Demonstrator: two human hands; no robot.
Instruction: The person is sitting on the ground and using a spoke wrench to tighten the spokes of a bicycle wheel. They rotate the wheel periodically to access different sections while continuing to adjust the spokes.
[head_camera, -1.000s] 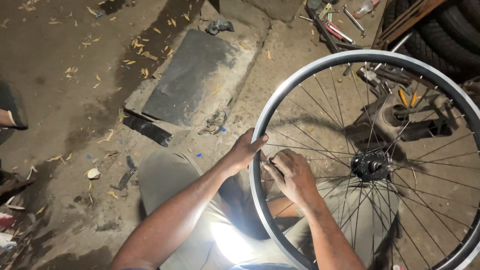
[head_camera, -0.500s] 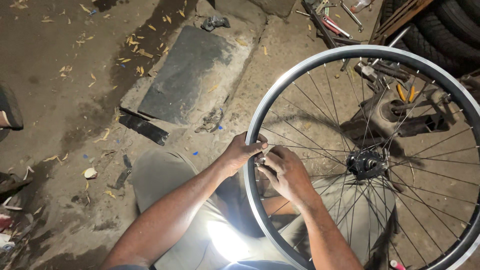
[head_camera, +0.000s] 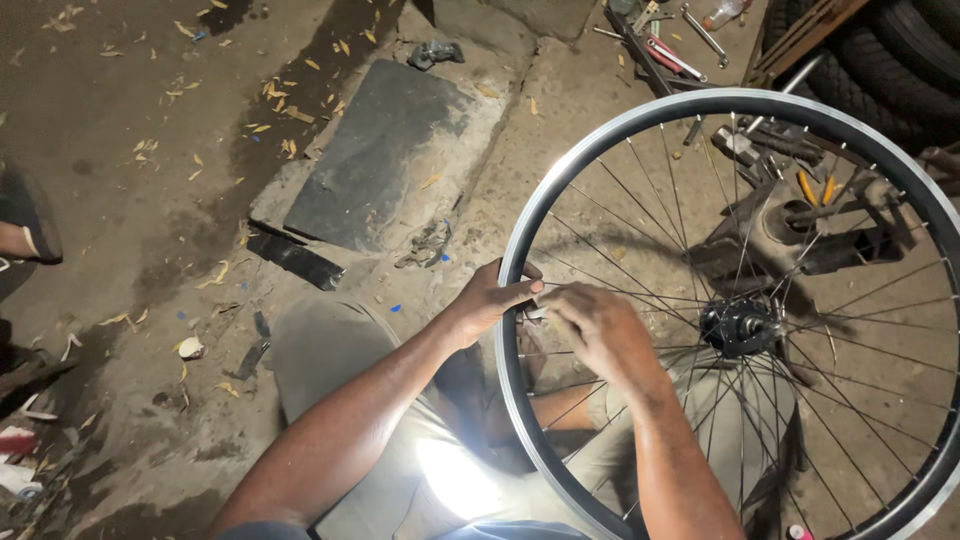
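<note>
The left hand (head_camera: 490, 300) was clenched around the silver metal rim of the spoked bicycle wheel (head_camera: 515, 235), gripping it at its left side. The right hand (head_camera: 598, 330) had moved a little toward the rim since a moment before; its fingers were pinching at a spoke just beside the left hand, though what they held was too small to tell. The wheel stood over the person's lap, above the dusty concrete floor (head_camera: 120, 150), its black hub (head_camera: 742, 326) right of the hands.

- A bicycle repair workshop is showing here: stacked tyres (head_camera: 905, 60) are lying by the wall.
- Wrenches (head_camera: 665, 45) are sitting loose on the dirty concrete floor (head_camera: 120, 150).
- A spoked wheel (head_camera: 740, 325) is standing upright.
</note>
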